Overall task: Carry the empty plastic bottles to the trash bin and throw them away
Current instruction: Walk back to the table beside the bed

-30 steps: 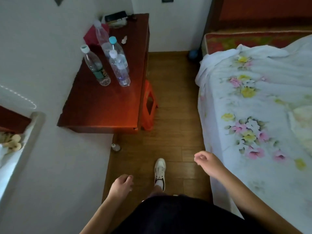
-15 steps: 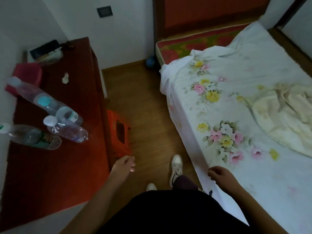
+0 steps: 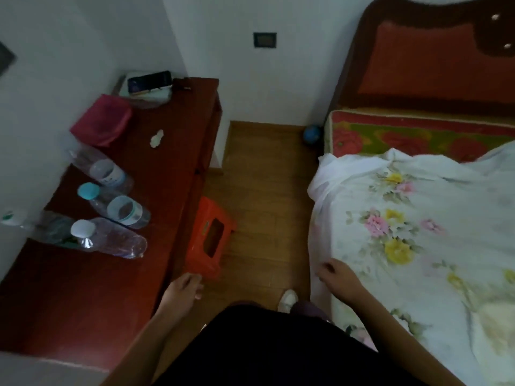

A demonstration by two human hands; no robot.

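Several clear plastic bottles stand on a dark red wooden table [image 3: 69, 302] at the left. Nearest is a white-capped bottle [image 3: 111, 242]; behind it are a blue-capped bottle [image 3: 117, 206], a bottle with a pale label [image 3: 103, 169] and a green-labelled bottle [image 3: 44, 228] by the wall. My left hand [image 3: 184, 288] hangs by the table's front corner, fingers loosely curled and holding nothing. My right hand [image 3: 337, 275] hovers at the bed's edge, loosely curled and holding nothing. No trash bin is in view.
An orange plastic stool [image 3: 209, 240] stands on the wooden floor beside the table. A bed with a floral sheet [image 3: 418, 232] fills the right side. A pink box [image 3: 103, 119], a phone [image 3: 149, 80] and a crumpled tissue [image 3: 157, 138] lie on the table. A blue ball [image 3: 312, 134] sits by the bed's head.
I have stepped closer to the table, so the bottles now appear larger at the left. Both hands stay low at my sides and hold nothing.
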